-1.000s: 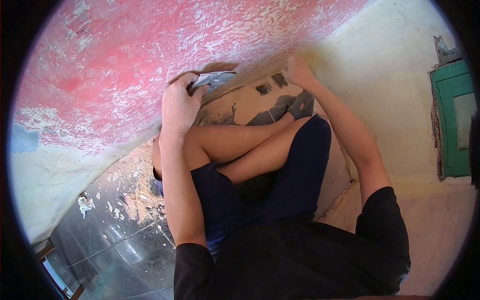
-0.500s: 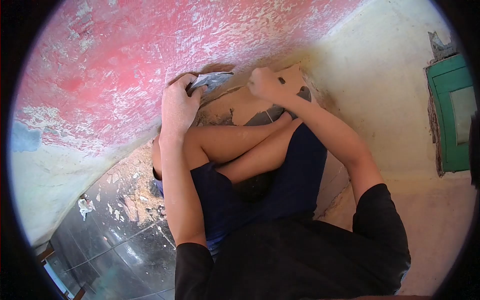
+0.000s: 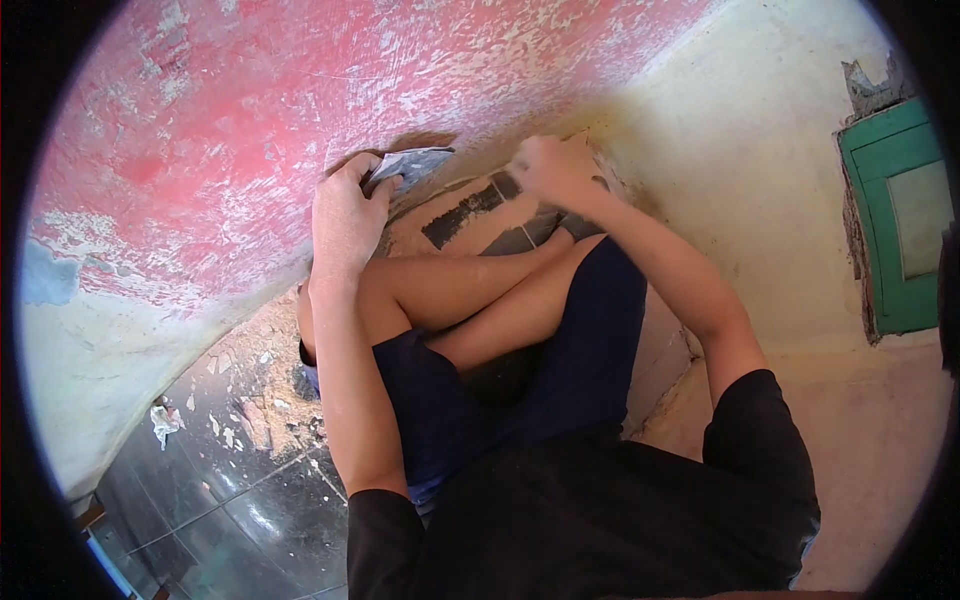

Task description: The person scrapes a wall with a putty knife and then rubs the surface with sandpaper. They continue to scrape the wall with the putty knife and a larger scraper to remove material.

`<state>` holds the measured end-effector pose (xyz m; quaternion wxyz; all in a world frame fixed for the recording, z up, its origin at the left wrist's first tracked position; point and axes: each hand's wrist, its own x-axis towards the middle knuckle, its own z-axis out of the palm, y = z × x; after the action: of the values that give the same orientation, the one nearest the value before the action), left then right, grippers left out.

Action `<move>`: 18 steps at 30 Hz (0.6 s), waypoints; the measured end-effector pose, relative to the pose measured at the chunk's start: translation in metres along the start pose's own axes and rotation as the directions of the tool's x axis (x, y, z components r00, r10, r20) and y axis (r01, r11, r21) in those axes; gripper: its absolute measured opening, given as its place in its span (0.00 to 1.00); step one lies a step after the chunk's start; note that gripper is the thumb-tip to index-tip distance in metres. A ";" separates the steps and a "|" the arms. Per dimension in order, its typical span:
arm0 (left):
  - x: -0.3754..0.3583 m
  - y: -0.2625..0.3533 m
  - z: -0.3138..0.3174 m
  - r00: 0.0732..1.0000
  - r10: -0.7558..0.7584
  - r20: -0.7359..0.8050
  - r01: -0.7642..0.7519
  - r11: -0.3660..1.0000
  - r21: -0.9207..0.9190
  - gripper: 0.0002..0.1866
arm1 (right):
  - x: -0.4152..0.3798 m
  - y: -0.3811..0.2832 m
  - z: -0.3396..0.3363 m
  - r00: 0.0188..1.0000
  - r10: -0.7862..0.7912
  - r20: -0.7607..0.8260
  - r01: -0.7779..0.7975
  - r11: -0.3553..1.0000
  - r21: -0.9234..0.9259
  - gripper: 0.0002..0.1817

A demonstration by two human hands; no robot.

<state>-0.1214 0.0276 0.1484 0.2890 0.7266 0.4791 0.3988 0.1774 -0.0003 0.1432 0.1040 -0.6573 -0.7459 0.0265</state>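
My left hand (image 3: 345,215) is closed on a grey, folded sheet of sandpaper (image 3: 415,165), pinched between thumb and fingers. It is up against the lower part of the pink wall (image 3: 240,130), whose paint is worn down to white streaks. My right hand (image 3: 550,170) is curled into a fist above the dusty floor near the wall corner. Motion blurs it a little, and whatever its fingers may hold is hidden. Below the hands, dark floor tiles (image 3: 460,217) show through a layer of tan dust.
My crossed legs (image 3: 480,290) fill the space under my arms. A cream wall (image 3: 740,180) with a green wooden panel (image 3: 900,220) rises on the right. Paint flakes and dust (image 3: 265,400) lie on the dark tiles at left, beside a crumpled white scrap (image 3: 166,422).
My right fist has shifted slightly right. A larger patch of dark tile now shows through the dust between my hands. My left hand keeps the sandpaper at nearly the same spot.
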 end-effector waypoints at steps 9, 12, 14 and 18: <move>0.002 0.004 0.003 0.999 -0.017 0.040 0.016 1.000 0.022 0.12 | -0.023 0.133 0.053 0.976 0.121 -0.180 -0.150 0.976 -0.158 0.14; 0.001 0.009 0.003 0.999 -0.021 0.040 0.020 1.000 0.017 0.12 | -0.027 0.092 0.055 0.990 0.066 -0.126 -0.090 0.977 -0.195 0.14; 0.001 0.011 0.002 0.997 -0.053 0.050 0.052 0.998 0.020 0.12 | -0.031 0.055 0.060 0.978 0.002 -0.210 0.015 0.997 0.080 0.14; 0.001 0.007 0.001 0.999 -0.033 0.031 0.033 0.999 0.007 0.12 | -0.027 -0.020 0.054 0.997 -0.056 -0.051 0.062 0.990 0.124 0.16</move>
<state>-0.1172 0.0254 0.1537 0.3006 0.7257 0.4876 0.3811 0.1503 -0.0242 0.0904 0.1635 -0.6276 -0.7592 0.0548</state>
